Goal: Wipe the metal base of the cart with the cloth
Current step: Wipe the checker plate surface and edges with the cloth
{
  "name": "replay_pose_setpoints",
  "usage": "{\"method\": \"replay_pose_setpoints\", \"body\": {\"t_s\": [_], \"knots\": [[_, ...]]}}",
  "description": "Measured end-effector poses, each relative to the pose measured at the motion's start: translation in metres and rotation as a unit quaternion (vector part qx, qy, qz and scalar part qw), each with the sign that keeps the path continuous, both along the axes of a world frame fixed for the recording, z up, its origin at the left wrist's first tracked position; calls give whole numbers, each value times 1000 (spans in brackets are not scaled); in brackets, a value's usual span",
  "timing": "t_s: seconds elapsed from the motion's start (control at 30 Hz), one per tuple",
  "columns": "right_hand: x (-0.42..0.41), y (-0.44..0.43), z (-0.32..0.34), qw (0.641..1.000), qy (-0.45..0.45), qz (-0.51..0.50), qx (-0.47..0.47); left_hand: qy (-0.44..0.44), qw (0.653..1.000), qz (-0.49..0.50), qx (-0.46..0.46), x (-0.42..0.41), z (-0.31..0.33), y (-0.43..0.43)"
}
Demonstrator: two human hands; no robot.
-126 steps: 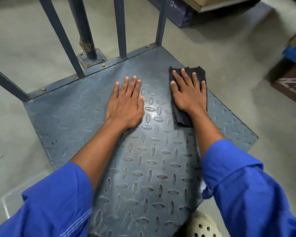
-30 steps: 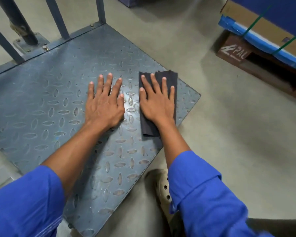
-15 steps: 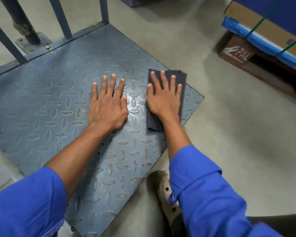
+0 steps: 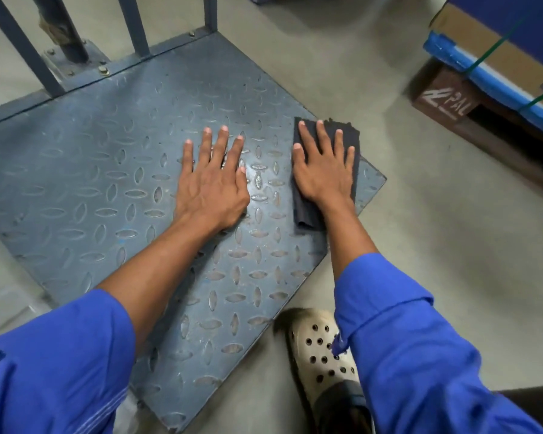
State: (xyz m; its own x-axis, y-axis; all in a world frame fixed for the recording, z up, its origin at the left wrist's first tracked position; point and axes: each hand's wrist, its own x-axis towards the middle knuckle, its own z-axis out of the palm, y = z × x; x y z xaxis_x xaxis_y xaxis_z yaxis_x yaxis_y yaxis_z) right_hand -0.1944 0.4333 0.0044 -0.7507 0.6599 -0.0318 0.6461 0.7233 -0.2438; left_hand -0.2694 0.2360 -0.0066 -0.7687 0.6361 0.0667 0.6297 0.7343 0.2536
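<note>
Right hand [image 4: 325, 173], fingers [image 4: 322, 136] flat and spread, presses dark folded cloth [image 4: 353, 142] at corner of grey diamond-plate metal cart base [image 4: 107, 151]; outward strokes may slide it off the edge.

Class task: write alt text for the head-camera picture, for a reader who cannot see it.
A person's right hand presses a dark cloth flat near the right corner of a cart's metal base, while the left hand rests flat on bare metal beside it. Both sleeves are blue.
</note>
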Motion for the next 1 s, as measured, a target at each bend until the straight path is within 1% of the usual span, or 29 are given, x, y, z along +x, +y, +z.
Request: {"method": "replay_pose_setpoints", "body": {"t_s": [0.07, 0.13, 0.2, 0.27, 0.33, 0.4, 0.47, 0.57, 0.63, 0.67, 0.73, 0.8, 0.87, 0.93, 1.0], "knots": [[4, -33, 0, 997, 15, 75, 9, -2, 1000, 2, 3, 0, 1, 0], [24, -60, -3, 993, 36, 112, 15, -1, 1000, 1, 7, 0, 2, -1], [43, -67, -6, 996, 51, 79, 14, -5, 1000, 0, 11, -2, 3, -3], [46, -60, -6, 998, 46, 29, 11, -8, 1000, 4, 12, -4, 3, -4], [30, -49, -6, 999, 35, 10, 13, -9, 1000, 10, 9, -5, 2, -6], [8, -43, -5, 999, 30, 12, 9, -9, 1000, 14, 12, -5, 2, -5], [-12, -42, -6, 999, 27, 44, 4, -7, 1000, 17, 20, -5, 2, -4], [-30, -45, -3, 987, 28, 157, -7, -1, 1000, 18, 15, -6, 1, -4], [-29, -38, 1, 976, 36, 211, -44, 0, 1000, 15, 10, -8, 1, -4], [-25, -34, 2, 973, 40, 219, -59, -2, 1000, 17, 10, -10, 1, -5], [-11, -28, -1, 977, 46, 205, -47, -9, 1000, 22, 9, -16, 1, -7], [-5, -26, -6, 986, 46, 162, -11, -11, 1000, 22, 3, -21, 0, -10], [-18, -27, -5, 991, 42, 131, -6, -13, 999, 30, 0, -24, 0, -13], [-39, -31, 1, 991, 34, 130, -18, -19, 999, 51, 3, -27, 0, -17], [-49, -39, 3, 994, 44, 99, 23, -19, 997, 74, 4, -29, 1, -21]]}}
